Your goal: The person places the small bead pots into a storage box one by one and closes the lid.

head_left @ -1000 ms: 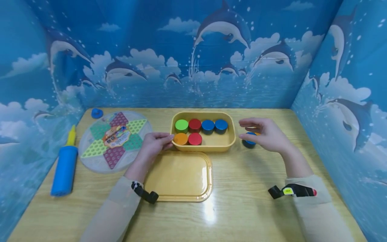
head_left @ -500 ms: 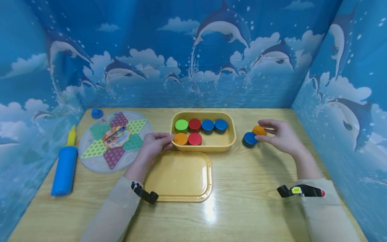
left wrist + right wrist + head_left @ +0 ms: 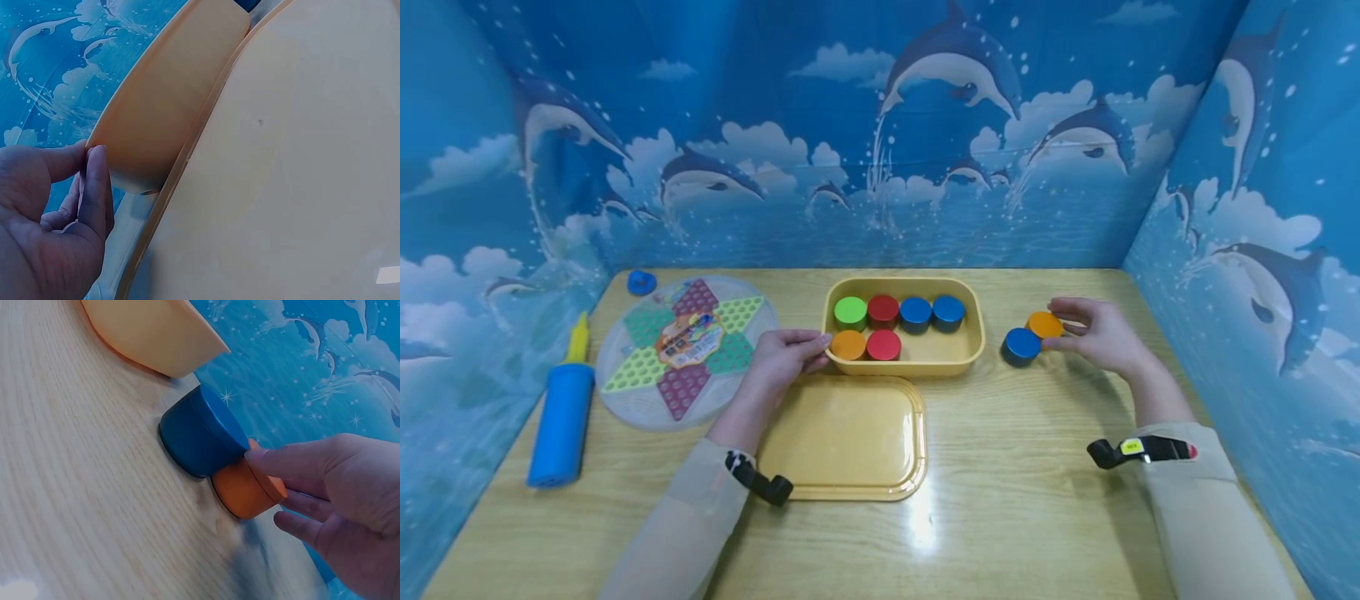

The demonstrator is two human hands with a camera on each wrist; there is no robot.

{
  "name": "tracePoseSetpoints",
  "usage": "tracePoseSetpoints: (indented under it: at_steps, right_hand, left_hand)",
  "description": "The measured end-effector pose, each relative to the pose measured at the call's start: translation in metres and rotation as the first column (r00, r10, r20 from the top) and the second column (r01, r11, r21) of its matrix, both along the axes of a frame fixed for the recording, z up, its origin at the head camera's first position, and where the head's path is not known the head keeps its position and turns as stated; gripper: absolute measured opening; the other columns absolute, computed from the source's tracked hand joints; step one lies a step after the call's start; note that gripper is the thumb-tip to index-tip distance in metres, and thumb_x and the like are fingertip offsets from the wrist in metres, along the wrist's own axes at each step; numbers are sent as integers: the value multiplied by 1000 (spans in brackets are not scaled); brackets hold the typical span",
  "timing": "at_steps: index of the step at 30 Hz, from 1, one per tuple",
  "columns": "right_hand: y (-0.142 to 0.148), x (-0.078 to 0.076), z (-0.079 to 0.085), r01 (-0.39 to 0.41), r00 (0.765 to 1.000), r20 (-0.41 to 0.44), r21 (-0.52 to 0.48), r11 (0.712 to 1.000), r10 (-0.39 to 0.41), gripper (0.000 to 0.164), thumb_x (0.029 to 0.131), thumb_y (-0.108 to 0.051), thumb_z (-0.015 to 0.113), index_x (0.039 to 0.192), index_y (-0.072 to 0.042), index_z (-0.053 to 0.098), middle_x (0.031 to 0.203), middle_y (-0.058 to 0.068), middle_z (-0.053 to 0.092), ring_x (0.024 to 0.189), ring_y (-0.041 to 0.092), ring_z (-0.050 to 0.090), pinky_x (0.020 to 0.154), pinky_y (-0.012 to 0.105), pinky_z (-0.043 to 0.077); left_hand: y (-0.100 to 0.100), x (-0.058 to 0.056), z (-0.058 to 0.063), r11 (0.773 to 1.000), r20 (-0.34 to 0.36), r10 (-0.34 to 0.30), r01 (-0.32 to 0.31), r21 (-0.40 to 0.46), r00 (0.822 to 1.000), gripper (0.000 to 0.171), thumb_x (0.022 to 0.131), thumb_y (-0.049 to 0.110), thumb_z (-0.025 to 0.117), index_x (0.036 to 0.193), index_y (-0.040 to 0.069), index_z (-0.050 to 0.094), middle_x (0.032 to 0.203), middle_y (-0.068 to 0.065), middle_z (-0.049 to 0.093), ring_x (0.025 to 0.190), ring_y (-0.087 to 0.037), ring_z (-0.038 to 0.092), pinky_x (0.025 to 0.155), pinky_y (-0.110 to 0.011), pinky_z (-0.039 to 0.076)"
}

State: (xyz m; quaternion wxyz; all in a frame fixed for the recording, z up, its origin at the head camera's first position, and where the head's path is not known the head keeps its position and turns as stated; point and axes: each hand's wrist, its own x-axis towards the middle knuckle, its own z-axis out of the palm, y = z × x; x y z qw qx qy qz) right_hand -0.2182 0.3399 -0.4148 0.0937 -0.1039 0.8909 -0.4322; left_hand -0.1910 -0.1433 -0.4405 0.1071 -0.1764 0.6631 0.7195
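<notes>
My left hand (image 3: 784, 357) pinches the left rim of a yellow plastic box (image 3: 936, 367) between thumb and fingers, as the left wrist view confirms. Inside the box stand green, red, blue and orange cylinders in two rows. To its right, an orange cylinder (image 3: 1044, 324) and a blue cylinder (image 3: 1021, 347) touch each other on the table. My right hand (image 3: 1097, 335) has its thumb and fingers around the orange cylinder's right side. In the right wrist view, the thumb rests at the top edge of the orange cylinder (image 3: 247, 490), beside the blue one (image 3: 200, 434).
A yellow translucent lid (image 3: 842, 437) lies flat in front of the box. On the left are a round star-patterned game board (image 3: 681, 354), a blue pump (image 3: 560, 425) with a yellow nozzle, and a small blue object (image 3: 641, 282). Dolphin-printed cloth walls (image 3: 820, 125) surround the table.
My right hand has moved right, away from the box and the blue cylinder, to the orange cylinder, which now shows fully. The left hand stays on the box rim.
</notes>
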Motion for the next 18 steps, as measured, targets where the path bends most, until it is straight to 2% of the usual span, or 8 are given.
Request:
tracePoseSetpoints:
  at_steps: [5,9,11,18]
  right_hand:
    - [1,-7,-6,-39,998,43,0,999,39,71,94,1,79,154,11,43,154,32,47,140,50,47,113,49,48]
    - [2,-11,-10,-56,997,56,10,998,55,67,95,3,77,153,11,44,152,32,49,138,49,49,105,28,55]
    - [2,-12,-10,-51,997,59,17,999,50,66,96,3,77,153,11,45,151,32,49,138,48,49,102,24,56]
    - [1,-14,-13,-53,996,73,54,997,49,68,98,0,76,155,11,41,152,33,48,139,49,49,107,42,54]
  left_hand:
    - [0,1,-1,1000,-7,-5,5,-7,1000,38,101,4,73,133,-14,63,118,-22,66,77,-12,73,81,-26,66]
    - [0,2,0,1000,-9,-12,12,-6,1000,37,101,5,73,132,-13,64,118,-22,66,78,-13,73,81,-26,66]
    - [0,2,1,1000,-11,-19,19,-7,1000,38,101,6,74,133,-12,64,119,-22,66,79,-12,73,81,-25,66]
    - [-1,1,0,1000,-5,-17,17,-9,1000,38,101,7,74,133,-12,63,120,-22,65,80,-13,73,82,-25,65]
